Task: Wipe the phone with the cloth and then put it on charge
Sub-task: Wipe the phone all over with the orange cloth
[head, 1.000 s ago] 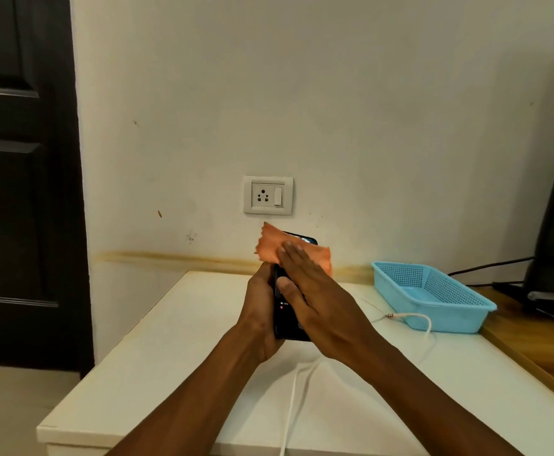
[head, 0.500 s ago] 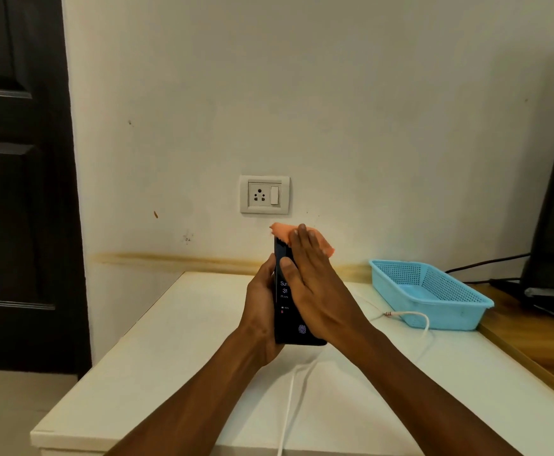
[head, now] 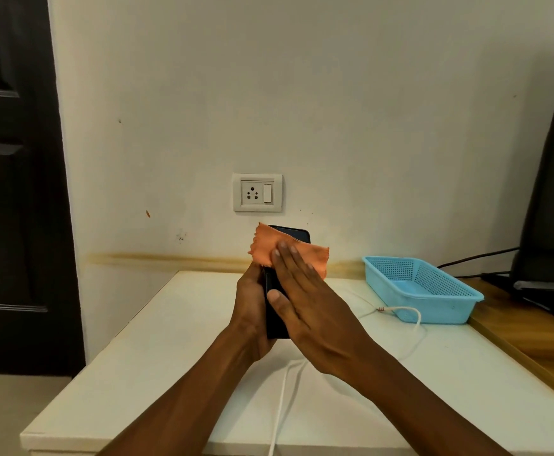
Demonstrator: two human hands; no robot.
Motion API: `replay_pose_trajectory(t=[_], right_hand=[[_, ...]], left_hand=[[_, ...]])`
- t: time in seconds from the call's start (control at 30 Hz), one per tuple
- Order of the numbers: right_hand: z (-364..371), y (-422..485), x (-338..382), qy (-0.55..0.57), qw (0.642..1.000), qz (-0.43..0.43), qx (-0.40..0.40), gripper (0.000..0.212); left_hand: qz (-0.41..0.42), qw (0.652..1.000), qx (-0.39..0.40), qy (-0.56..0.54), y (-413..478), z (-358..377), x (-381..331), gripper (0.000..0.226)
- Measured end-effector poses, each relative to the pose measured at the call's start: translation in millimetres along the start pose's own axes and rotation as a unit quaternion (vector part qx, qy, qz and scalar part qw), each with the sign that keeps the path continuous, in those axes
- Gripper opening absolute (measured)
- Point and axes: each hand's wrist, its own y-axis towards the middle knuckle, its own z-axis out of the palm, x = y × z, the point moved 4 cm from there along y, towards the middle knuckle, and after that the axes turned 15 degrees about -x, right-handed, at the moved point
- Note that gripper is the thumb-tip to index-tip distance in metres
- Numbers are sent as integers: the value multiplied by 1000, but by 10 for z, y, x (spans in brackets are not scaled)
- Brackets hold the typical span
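Note:
A black phone (head: 293, 234) stands upright above the white table (head: 157, 350), gripped from the left side by my left hand (head: 251, 304). My right hand (head: 305, 304) lies flat against the phone's screen and presses an orange cloth (head: 265, 248) onto it. The cloth covers the upper part of the screen and sticks out on both sides; only the phone's top edge and a strip of its left side show. A white charging cable (head: 404, 311) lies on the table, running from near the basket down under my arms to the front edge.
A wall socket with a switch (head: 257, 192) sits on the wall just above the phone. A blue plastic basket (head: 433, 292) stands at the back right of the table. A wooden desk (head: 538, 343) with a dark monitor adjoins on the right. A dark door is on the left.
My right hand with the cloth slid down the screen from its high position half a second ago, and the cloth now spreads wider across the phone's upper part. The lit screen is covered again.

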Motion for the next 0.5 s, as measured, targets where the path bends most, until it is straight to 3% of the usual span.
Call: replay_pose_trajectory(t=[0.33,0.5], right_hand=[[21,119,-95,-25,994,98,-42,65],[126,230,-28,7,995,74,-62,65]], left_hand=[[0,999,11,-32,18,30,-3,52],[-2,999,-4,-34,-19,23,-48,51]])
